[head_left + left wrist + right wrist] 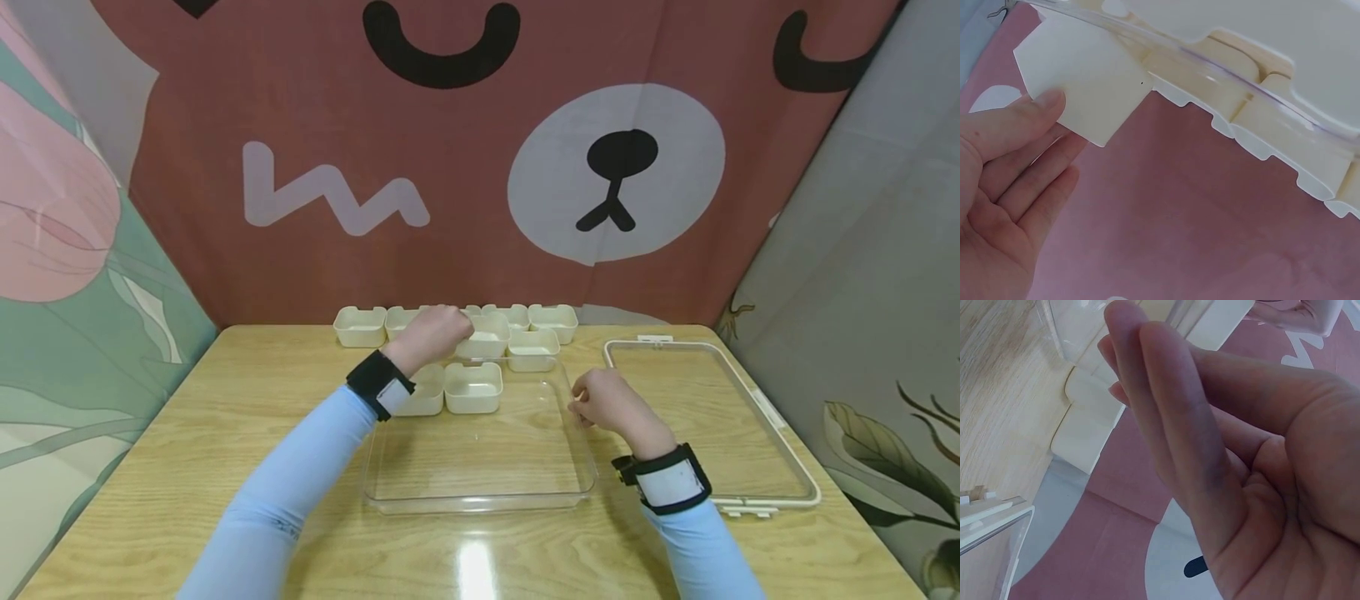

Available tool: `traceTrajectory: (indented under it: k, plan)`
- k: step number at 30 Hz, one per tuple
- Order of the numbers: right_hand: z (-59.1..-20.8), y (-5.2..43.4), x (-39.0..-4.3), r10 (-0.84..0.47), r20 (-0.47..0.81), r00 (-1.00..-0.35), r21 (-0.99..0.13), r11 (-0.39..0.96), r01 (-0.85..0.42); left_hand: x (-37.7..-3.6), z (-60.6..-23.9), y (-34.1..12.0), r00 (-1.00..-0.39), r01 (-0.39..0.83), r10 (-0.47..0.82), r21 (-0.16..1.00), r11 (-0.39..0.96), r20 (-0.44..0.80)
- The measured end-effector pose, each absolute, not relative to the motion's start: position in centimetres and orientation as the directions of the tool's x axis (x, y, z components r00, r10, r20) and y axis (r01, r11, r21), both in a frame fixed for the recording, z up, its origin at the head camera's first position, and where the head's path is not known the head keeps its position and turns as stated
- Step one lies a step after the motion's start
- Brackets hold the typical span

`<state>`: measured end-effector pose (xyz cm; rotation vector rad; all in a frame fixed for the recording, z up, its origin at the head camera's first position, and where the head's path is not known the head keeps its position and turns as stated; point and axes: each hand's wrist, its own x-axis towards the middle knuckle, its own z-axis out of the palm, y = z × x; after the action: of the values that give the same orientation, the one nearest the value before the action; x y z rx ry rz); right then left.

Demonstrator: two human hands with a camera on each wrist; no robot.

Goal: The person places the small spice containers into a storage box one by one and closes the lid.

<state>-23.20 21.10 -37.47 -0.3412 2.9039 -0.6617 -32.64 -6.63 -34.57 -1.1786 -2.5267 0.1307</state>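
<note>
My left hand (435, 333) pinches a small cream box (486, 335) by its wall, with the thumb on the outer face of the box (1088, 75) in the left wrist view. The box is held over the back part of a large clear bin (480, 504). Inside that bin, two cream boxes sit side by side at the back left, one of them a notched box (473, 390). My right hand (615, 408) is at the bin's right rim, its fingers (1175, 394) long and only slightly bent, fingertips overlapping the clear wall in the right wrist view.
Behind the bin, along the curtain (450, 250), stand several more cream boxes, such as the leftmost box (361, 327) and a nearer box (533, 350). A clear lid with a white frame (765, 433) lies on the wooden table (247, 392) at the right.
</note>
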Motion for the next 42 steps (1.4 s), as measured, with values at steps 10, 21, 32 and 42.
traceTrajectory:
  k: [10,21,32,42]
  plan:
    - [-37.5,21.1,-23.2,-0.253,-0.085,-0.964,-0.440,0.877,-0.191,-32.1,-34.1,-6.6,-0.599,0.728,0.748,-0.195,0.657,0.285]
    - [-37.5,21.2,-23.1,-0.264,-0.079,-0.961,-0.424,0.881,-0.207,-31.1,-33.6,-6.3,-0.590,0.723,0.746,-0.209,0.658,0.309]
    - [-37.5,21.4,-23.1,-0.306,-0.024,-0.952,-0.425,0.865,-0.267,-30.5,-33.3,-5.6,-0.511,0.744,0.783,-0.273,0.610,0.356]
    - [-37.5,21.3,-23.0,-0.298,-0.031,-0.954,-0.428,0.867,-0.257,-29.8,-33.0,-4.7,-0.518,0.738,0.777,-0.273,0.618,0.358]
